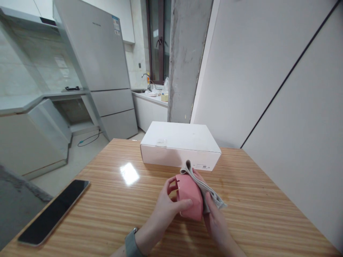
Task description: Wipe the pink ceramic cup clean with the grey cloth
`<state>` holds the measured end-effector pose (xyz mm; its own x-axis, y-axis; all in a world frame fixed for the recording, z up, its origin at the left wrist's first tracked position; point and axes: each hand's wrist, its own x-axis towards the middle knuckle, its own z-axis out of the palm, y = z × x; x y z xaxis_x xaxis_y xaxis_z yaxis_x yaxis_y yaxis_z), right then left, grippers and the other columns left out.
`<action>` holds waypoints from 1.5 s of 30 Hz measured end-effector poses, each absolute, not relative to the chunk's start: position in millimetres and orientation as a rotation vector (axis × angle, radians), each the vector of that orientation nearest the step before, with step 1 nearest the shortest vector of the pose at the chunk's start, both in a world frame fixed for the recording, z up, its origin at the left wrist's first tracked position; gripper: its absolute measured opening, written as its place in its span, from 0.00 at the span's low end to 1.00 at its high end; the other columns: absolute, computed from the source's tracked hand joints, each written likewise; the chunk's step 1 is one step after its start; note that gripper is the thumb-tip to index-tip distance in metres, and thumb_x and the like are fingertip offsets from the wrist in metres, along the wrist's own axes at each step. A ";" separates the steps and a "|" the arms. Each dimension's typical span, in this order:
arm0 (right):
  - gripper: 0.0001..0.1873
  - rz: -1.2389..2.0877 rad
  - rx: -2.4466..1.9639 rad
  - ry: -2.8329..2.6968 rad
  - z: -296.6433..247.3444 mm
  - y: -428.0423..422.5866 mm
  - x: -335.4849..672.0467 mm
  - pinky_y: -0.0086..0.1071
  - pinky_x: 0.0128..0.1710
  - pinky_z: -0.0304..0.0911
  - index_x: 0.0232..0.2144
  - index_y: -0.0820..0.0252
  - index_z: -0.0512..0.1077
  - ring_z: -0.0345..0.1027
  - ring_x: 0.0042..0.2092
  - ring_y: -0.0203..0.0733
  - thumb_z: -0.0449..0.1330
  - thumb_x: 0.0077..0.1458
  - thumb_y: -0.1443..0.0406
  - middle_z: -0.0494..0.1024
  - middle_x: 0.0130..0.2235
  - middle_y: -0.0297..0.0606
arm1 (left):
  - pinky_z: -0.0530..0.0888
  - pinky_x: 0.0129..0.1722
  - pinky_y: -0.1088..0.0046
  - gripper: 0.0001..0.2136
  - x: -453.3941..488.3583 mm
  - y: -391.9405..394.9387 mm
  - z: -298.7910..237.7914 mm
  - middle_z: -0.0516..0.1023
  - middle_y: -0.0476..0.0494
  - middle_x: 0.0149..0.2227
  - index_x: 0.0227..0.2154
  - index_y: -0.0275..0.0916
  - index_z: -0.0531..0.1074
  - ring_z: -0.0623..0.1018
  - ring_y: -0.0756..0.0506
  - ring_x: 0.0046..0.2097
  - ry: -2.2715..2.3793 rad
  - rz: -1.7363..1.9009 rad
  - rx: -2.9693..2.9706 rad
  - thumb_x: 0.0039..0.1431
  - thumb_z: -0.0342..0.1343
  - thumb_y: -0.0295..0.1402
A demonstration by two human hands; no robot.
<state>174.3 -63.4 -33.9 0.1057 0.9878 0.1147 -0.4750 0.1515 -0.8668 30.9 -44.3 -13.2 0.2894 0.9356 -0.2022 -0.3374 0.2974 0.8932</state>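
A glossy pink object (189,195) with faceted sides, perhaps a bowl or cup, is tilted above the wooden table. My left hand (168,201) grips it from the left, its thumb on the pink outside and its fingers curled at the notched edge. In my right hand (211,210) is a folded grey cloth (205,189), pressed against the right side of the pink object. The fingers behind the cloth are partly hidden. The inside of the pink object faces away from view.
A white cardboard box (179,139) lies just beyond my hands on the wooden table (107,200). A dark-screened phone (55,212) rests near the left edge. Behind stand a fridge (99,60) and a sink counter; a pale wall borders the table's right side.
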 end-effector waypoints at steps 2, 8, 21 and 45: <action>0.22 1.248 -0.776 -0.904 -32.8 -61.1 173.4 0.43 0.70 0.42 0.55 0.47 0.72 0.51 0.68 0.46 0.59 0.60 0.52 0.69 0.62 0.32 | 0.76 0.41 0.66 0.37 32.0 -46.5 -13.6 0.70 0.33 0.56 0.53 0.40 0.62 0.77 0.40 0.46 0.834 1.008 0.799 0.39 0.72 0.37; 0.26 1.306 -0.827 -0.740 -31.8 -58.5 174.0 0.46 0.68 0.47 0.53 0.49 0.74 0.56 0.66 0.49 0.61 0.56 0.48 0.74 0.59 0.34 | 0.77 0.41 0.68 0.53 35.4 -54.5 -3.7 0.55 0.37 0.67 0.61 0.51 0.53 0.78 0.42 0.45 0.722 1.040 0.871 0.30 0.73 0.26; 0.20 1.326 -0.795 -0.583 -17.5 -63.8 168.9 0.47 0.67 0.50 0.44 0.49 0.80 0.59 0.65 0.52 0.64 0.53 0.48 0.78 0.55 0.33 | 0.75 0.46 0.61 0.55 31.1 -44.9 -11.3 0.67 0.32 0.57 0.61 0.45 0.54 0.74 0.36 0.50 0.922 1.004 1.194 0.25 0.76 0.28; 0.25 1.310 -0.824 -0.568 -10.3 -65.6 171.3 0.49 0.67 0.51 0.47 0.51 0.78 0.57 0.66 0.52 0.64 0.52 0.47 0.78 0.54 0.36 | 0.75 0.37 0.69 0.51 32.4 -47.6 -9.1 0.60 0.35 0.62 0.60 0.49 0.56 0.75 0.44 0.42 0.808 0.945 1.013 0.29 0.74 0.30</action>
